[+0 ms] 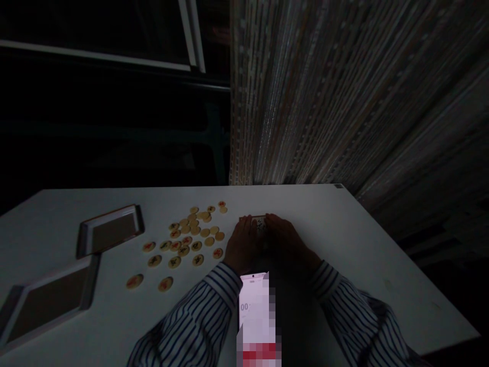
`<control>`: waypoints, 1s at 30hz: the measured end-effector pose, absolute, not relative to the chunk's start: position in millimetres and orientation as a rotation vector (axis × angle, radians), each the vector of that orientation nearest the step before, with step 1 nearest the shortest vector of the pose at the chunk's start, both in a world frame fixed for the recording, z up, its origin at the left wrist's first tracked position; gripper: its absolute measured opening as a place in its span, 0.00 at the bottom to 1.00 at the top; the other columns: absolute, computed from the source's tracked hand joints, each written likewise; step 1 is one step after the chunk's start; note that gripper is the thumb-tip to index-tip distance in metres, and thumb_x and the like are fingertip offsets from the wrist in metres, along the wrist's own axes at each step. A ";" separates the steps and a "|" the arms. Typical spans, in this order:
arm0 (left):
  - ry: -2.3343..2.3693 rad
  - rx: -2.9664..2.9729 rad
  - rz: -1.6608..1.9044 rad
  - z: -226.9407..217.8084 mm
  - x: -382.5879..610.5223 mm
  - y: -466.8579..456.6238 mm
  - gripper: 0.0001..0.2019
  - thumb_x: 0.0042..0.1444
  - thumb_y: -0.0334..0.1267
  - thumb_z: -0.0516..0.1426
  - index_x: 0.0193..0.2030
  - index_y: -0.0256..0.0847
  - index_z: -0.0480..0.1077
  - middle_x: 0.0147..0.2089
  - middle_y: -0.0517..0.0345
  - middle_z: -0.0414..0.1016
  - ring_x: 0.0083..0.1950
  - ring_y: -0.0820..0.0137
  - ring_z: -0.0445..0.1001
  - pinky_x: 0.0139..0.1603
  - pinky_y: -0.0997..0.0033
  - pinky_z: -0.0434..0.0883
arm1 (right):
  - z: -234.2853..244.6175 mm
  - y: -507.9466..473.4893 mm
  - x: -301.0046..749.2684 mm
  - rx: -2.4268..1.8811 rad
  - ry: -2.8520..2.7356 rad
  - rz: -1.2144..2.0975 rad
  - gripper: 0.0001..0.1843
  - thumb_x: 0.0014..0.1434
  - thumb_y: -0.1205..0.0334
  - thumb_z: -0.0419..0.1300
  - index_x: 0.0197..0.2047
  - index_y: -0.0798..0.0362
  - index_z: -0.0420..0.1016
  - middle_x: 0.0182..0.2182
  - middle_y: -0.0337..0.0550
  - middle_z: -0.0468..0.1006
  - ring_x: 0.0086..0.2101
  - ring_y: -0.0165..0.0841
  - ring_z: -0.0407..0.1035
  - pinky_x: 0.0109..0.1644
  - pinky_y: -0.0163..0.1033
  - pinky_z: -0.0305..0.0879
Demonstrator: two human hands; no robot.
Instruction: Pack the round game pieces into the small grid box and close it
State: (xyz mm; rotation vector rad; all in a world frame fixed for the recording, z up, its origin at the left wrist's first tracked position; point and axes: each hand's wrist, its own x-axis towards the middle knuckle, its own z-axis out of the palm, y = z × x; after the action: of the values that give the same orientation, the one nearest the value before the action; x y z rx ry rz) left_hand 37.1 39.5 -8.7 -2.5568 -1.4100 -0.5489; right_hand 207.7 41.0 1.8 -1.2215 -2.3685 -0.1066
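Observation:
Near the far side of the white table, both hands rest on a small flat rectangular thing (261,224) with dark marks on its pale top; it is largely covered and too dim to name. My left hand (241,245) lies over its left part, fingers stretched forward. My right hand (288,239) reaches in at its right edge, also with fingers extended. Just below my hands a lit phone (254,306) shows digits on a pale screen, partly blurred out. Left of my left hand lie many round xiangqi pieces (184,250), some face up with red or black characters, others blank side up.
Two shallow rectangular trays, the farther tray (139,219) and the nearer tray (89,285), lie at the left of the white table (362,239). A string curtain (282,102) hangs beyond the far edge. The room is dark.

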 end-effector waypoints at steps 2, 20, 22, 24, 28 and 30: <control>-1.390 -2.565 -0.546 -8.7 36.4 39.7 0.21 0.59 0.36 0.43 0.56 0.25 0.56 0.59 0.34 0.58 0.62 0.54 0.53 0.57 0.49 0.56 | -2.7 53.3 204.7 -1.287 -2.411 -0.051 0.22 0.60 0.65 0.43 0.58 0.60 0.58 0.57 0.56 0.60 0.57 0.41 0.53 0.54 0.50 0.56; -1.451 -2.578 -0.630 -2.7 40.0 58.0 0.20 0.58 0.39 0.45 0.54 0.29 0.59 0.56 0.40 0.63 0.58 0.57 0.59 0.56 0.53 0.58 | -10.2 59.2 204.2 -1.279 -2.450 0.142 0.25 0.62 0.62 0.40 0.62 0.57 0.49 0.60 0.54 0.53 0.60 0.39 0.44 0.58 0.52 0.50; -1.470 -2.584 -0.630 -4.2 38.7 57.9 0.21 0.58 0.39 0.45 0.54 0.29 0.59 0.56 0.40 0.63 0.58 0.57 0.59 0.57 0.54 0.58 | -12.3 59.1 204.9 -1.271 -2.445 0.124 0.25 0.62 0.62 0.40 0.62 0.57 0.48 0.60 0.53 0.53 0.60 0.39 0.44 0.58 0.52 0.50; -1.480 -2.590 -0.633 -3.5 37.9 57.3 0.21 0.57 0.39 0.46 0.54 0.29 0.59 0.56 0.39 0.63 0.58 0.58 0.59 0.57 0.54 0.57 | -14.8 59.4 205.2 -1.272 -2.437 0.098 0.25 0.62 0.61 0.40 0.62 0.57 0.48 0.60 0.54 0.53 0.60 0.39 0.44 0.58 0.52 0.50; -1.459 -2.586 -0.661 -0.9 37.4 56.2 0.20 0.57 0.40 0.47 0.54 0.33 0.60 0.56 0.40 0.63 0.59 0.58 0.59 0.57 0.53 0.58 | -17.1 59.1 204.8 -1.315 -2.417 0.051 0.25 0.62 0.61 0.40 0.61 0.59 0.50 0.60 0.56 0.54 0.60 0.40 0.45 0.58 0.53 0.50; -1.457 -2.584 -0.652 0.2 37.4 55.4 0.20 0.57 0.40 0.47 0.55 0.35 0.60 0.57 0.41 0.63 0.59 0.57 0.58 0.56 0.53 0.58 | -16.5 57.9 204.7 -1.327 -2.414 0.031 0.25 0.62 0.62 0.40 0.61 0.62 0.51 0.59 0.58 0.55 0.60 0.40 0.45 0.58 0.53 0.50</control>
State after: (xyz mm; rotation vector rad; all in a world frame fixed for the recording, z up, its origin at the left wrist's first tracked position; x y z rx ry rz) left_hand 37.4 55.4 0.2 -2.5844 -1.4568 -0.6523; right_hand 204.7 57.9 -16.5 -1.3271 -2.4139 0.0307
